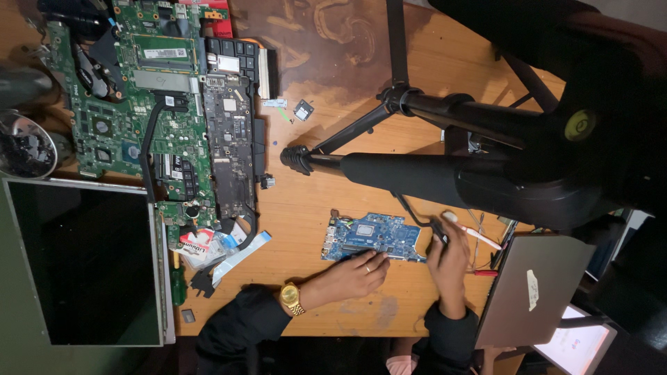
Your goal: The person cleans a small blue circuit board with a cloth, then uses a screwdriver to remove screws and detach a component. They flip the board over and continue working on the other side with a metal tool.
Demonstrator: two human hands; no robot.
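Observation:
A small blue circuit board [372, 236] lies flat on the wooden table [306, 208]. My left hand [351, 274], wearing a gold watch and a ring, rests its fingertips on the board's near edge. My right hand [450, 257] is closed around a small black object [439, 231] at the board's right end. A thin black cable runs from that spot toward the tripod. What the black object is cannot be made out.
A black tripod [417, 104] spreads its legs over the table's middle and right. Green motherboards [132, 104] and a dark board [229, 139] fill the upper left. A screen panel [83, 264] lies at left, a silver laptop [531, 288] at right, with a white pen [476, 232] nearby.

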